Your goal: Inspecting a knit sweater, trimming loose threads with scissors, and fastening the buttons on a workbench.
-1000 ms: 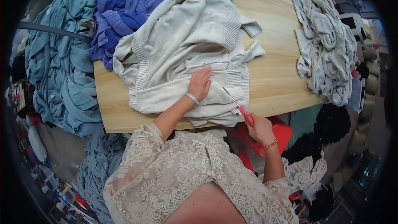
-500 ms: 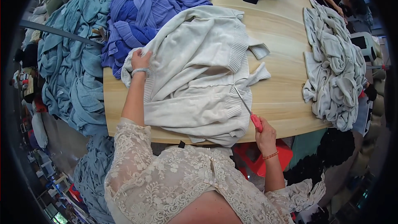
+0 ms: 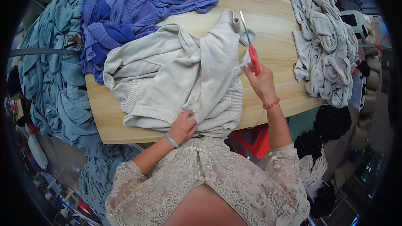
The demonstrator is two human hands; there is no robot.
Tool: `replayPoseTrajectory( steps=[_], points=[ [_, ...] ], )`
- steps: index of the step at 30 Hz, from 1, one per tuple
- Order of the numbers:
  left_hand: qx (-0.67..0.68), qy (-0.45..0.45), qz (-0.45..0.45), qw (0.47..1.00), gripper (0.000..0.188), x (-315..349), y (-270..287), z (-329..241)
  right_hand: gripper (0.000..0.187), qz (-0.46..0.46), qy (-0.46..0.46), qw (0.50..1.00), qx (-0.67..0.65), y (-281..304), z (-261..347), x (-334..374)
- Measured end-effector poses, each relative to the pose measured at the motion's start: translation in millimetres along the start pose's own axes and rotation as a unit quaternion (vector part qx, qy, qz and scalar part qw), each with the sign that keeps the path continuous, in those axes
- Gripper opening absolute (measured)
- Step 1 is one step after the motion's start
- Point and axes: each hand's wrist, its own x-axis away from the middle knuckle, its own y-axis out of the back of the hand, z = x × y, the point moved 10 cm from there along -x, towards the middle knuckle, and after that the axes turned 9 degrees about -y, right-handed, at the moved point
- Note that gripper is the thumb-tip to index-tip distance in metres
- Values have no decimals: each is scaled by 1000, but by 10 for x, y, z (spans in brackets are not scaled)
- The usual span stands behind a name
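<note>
An off-white knitted sweater (image 3: 167, 79) lies bunched on the table in front of me, with ribbed edges at its left and near side. At its near edge my left hand (image 3: 183, 127) grips a fold of the knit, its fingertips partly hidden in the cloth. My right hand (image 3: 261, 81) holds red-handled scissors (image 3: 254, 60) just right of the sweater. Their slim metal blades look closed and point away from me, beside a ribbed end of the sweater. A small pale strip of cloth (image 3: 247, 37) lies partly behind the blades.
Purple-blue garments (image 3: 125, 12) are heaped at the far left of the wooden table (image 3: 272, 29). Teal garments (image 3: 50, 75) hang further left, by a dark bar (image 3: 42, 52). Pale garments (image 3: 324, 46) lie along the right end. A red stool (image 3: 256, 142) stands below the near edge.
My left hand has moved from the sweater's far left to its near edge. My right hand has raised the scissors away from me. The sweater is folded over and bunched differently.
</note>
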Motion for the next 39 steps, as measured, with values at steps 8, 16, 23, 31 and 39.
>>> replayPoseTrajectory(
  steps=[8, 16, 23, 31, 39],
  points=[
    [73, 196, -165, 964, 77, 54, 90, 346, 58, -31, 46, 995, 83, -622, 873, -576],
    [65, 234, -175, 954, 89, 44, 99, 501, 36, 26, 38, 997, 69, -962, 503, -1031],
    [-27, 122, -147, 981, 56, -219, 468, 323, 17, 10, -102, 964, -245, 364, -939, -256],
    [-138, -6, 78, 987, 33, -85, 1, -1, 22, -118, -247, 956, -107, 402, -2147, 600],
    [-113, -42, 103, 987, 54, -296, -237, -272, 58, -83, -202, 969, 119, 341, -1670, 222]
  ],
)
